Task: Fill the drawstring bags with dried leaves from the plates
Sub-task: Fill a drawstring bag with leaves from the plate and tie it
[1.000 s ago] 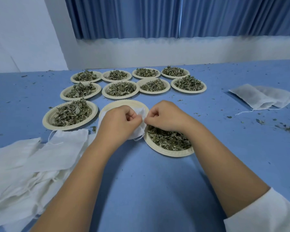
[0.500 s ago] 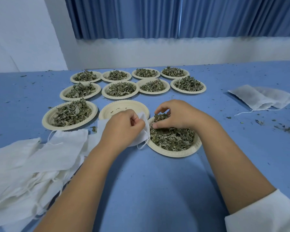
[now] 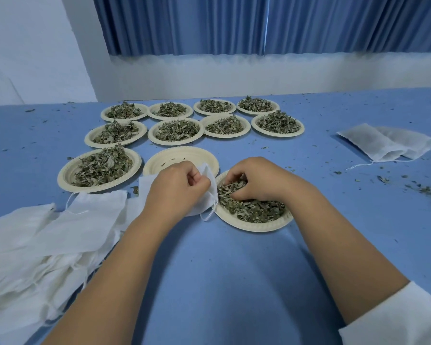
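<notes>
My left hand (image 3: 177,188) pinches the limp drawstring bag (image 3: 206,173) by its mouth hem (the firmest hold, I reckon) while my right hand (image 3: 256,178), at its 3 o'clock, curls round light, crumbly-looking dried leaves (image 3: 254,209) on the nearest paper plate (image 3: 259,227).

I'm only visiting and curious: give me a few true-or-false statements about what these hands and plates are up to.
1. The right hand digs into dried leaves on the nearest plate. True.
2. The left hand holds a spoon. False: it grips a white drawstring bag.
3. Every plate is heaped with leaves. False: the plate behind the left hand holds only crumbs.
4. A pile of white bags lies at the left. True.
</notes>
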The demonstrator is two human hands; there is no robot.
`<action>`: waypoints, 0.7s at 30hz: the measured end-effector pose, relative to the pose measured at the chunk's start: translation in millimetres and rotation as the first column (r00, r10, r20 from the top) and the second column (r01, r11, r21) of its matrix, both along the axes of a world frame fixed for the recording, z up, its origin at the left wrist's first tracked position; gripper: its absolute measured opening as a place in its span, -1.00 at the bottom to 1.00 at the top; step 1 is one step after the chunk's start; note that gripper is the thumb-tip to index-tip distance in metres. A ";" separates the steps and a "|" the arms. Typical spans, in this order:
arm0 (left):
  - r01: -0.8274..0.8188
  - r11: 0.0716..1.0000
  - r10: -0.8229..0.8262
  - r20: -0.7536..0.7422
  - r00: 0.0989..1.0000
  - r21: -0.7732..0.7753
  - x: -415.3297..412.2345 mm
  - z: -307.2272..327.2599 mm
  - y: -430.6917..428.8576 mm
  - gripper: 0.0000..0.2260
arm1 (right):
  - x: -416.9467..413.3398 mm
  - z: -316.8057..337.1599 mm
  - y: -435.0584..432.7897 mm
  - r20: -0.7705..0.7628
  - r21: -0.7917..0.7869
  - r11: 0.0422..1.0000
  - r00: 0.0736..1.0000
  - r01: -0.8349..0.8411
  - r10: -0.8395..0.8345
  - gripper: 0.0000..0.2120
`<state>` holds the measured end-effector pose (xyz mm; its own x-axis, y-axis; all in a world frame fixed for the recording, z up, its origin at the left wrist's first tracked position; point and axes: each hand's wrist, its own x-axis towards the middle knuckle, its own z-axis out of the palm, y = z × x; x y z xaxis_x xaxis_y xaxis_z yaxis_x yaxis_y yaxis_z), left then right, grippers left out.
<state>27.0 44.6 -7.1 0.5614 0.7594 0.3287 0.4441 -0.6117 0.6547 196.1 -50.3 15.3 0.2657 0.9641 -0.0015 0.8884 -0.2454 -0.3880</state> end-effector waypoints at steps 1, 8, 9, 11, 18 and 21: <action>-0.005 1.000 0.005 0.010 1.000 0.002 -0.7 0.9 0.6 -0.81 | 0.3 -0.1 0.3 0.002 0.002 1.000 1.000 0.004 -0.004 -0.75; -0.020 1.000 0.020 0.018 1.000 0.007 -5.1 3.8 3.1 -0.81 | 3.1 1.8 -1.2 -0.025 0.074 0.997 0.999 0.038 -0.036 -0.79; -0.018 1.000 0.017 0.023 1.000 0.005 -5.5 4.1 3.4 -0.81 | 4.8 3.3 -2.5 -0.053 0.097 0.994 0.998 0.050 -0.045 -0.80; -0.002 1.000 0.002 0.033 0.999 0.001 -5.3 4.6 2.8 -0.81 | 7.3 6.7 -5.1 -0.129 0.139 0.987 0.990 0.078 -0.061 -0.80; 0.035 0.999 -0.036 -0.041 0.999 -0.011 -2.6 10.2 -1.5 -0.80 | 13.2 15.5 -12.4 -0.349 0.246 0.946 0.930 0.210 -0.116 -0.78; 0.033 0.999 -0.033 -0.052 0.998 -0.004 2.0 18.5 -2.5 -0.80 | 14.8 19.0 -15.5 -0.538 0.247 0.915 0.830 0.320 -0.145 -0.78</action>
<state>29.0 42.1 11.4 0.6022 0.7415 0.2959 0.4571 -0.6242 0.6336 210.9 -65.8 34.2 0.5285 0.8437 0.0940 0.4822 -0.2072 -0.8512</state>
